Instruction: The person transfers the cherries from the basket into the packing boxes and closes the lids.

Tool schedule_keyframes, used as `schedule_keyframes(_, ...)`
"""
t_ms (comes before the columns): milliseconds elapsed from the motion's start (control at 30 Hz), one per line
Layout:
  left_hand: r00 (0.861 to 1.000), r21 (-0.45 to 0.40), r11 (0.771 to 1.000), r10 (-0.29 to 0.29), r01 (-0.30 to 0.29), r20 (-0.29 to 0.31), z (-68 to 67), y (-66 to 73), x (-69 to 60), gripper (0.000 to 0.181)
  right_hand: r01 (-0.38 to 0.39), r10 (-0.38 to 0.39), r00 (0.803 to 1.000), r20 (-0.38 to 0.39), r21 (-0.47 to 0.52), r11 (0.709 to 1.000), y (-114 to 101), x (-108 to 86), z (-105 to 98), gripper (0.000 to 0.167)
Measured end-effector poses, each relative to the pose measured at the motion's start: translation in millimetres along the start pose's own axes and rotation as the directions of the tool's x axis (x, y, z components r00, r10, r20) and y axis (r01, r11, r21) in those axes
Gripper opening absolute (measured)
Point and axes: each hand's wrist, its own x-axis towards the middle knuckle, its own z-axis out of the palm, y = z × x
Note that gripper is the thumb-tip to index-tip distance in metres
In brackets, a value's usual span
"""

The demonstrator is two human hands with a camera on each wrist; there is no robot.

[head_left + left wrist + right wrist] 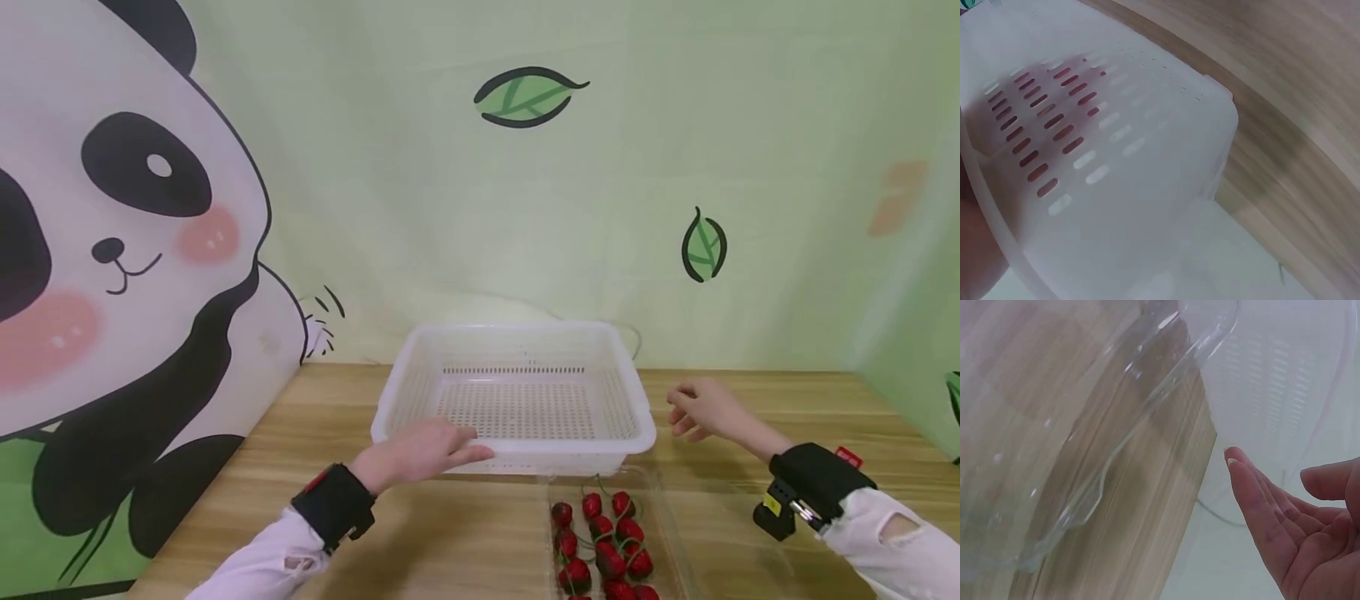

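Note:
A white perforated plastic basket (517,446) stands on the wooden table. My left hand (416,450) reaches over its front left rim, fingers pointing right. In the left wrist view, reddish shapes like fingers show through the slots of the basket wall (1147,206), and part of the hand (979,250) lies beyond the rim; I see nothing gripped. To the right of the basket, apart from it, my right hand (705,407) hovers with loosely bent fingers, holding nothing. Dark red cherries (609,560) with green stems lie in a clear plastic box (667,533) in front of the basket.
In the right wrist view, the clear plastic (1100,487) spreads over the table at the left. Behind the table hangs a pale green cloth (420,208) with a panda print (150,275). A thin cord (633,329) runs behind the basket.

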Motion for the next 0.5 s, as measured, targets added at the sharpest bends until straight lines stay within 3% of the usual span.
schedule_keyframes(167, 0.997, -0.009, 0.998, -0.065, 0.064, -0.048, 1.6, -1.6, -13.3, 0.049, 0.011, -0.010, 1.000, 0.022, -0.041, 0.999, -5.1, 1.3, 7.5, 0.028)
schedule_keyframes(500, 0.977, 0.061, 0.985, -0.150, 0.161, -0.153, 1.6, -8.4, -59.7, 0.044, 0.042, -0.040, 0.999, 0.032, -0.075, 0.996, -8.2, 2.2, 14.7, 0.025)
